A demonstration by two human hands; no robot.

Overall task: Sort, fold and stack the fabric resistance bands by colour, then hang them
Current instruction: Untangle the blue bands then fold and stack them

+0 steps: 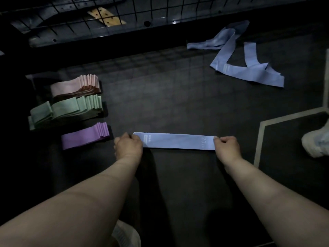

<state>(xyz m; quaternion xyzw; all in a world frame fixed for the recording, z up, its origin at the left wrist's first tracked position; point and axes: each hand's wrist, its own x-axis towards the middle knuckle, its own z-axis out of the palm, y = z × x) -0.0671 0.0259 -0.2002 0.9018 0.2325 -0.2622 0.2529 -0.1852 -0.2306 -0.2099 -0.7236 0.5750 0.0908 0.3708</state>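
Dark floor [169, 104]: one blue band [178, 141] marked "20", flat, its ends pinched by left hand [128, 144] and right hand [226, 146]; pink stack [74, 86], green stack [67, 108], purple stack [85, 136] at left; loose blue bands [236, 57] beyond.

The light is dim and cool, and much of the scene falls into shadow; the floor [169, 107] is dark, matt and faintly textured, with a weak reflection of grid lines near its far edge; a pale painted line [284, 117] runs across it at the right and bends towards the near side; along the far side stands a black wire grid [160, 9]; behind it lie grey metal parts [44, 20] and a yellowish strip with holes [105, 16]; a white shoe [316, 142] rests at the right edge; another pale shoe [124, 235] shows at the bottom.
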